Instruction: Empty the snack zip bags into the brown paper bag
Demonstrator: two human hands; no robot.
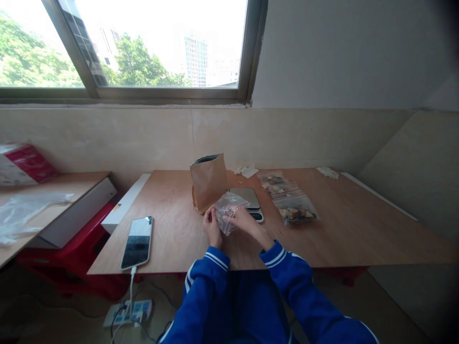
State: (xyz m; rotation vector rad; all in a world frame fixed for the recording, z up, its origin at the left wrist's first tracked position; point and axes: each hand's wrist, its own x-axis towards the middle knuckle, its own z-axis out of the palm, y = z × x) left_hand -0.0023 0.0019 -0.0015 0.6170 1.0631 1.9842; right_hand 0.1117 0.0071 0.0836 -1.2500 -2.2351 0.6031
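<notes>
Both my hands hold a small clear zip bag (228, 209) with a red seal strip, just above the wooden table (172, 229). My left hand (212, 228) pinches its left edge with closed fingers. My right hand (245, 220) grips its right side, fingers closed. Some small pale pieces show inside the bag. Directly behind it stands an open brown paper bag (209, 181), and a small digital scale (248, 198) sits just right of that.
Several filled zip bags (291, 203) lie in a row right of the scale. A phone (137, 241) on a cable lies at the table's left front. Crumpled tissue (245, 170) and more scraps (327, 172) sit by the wall. A power strip (128, 312) is on the floor.
</notes>
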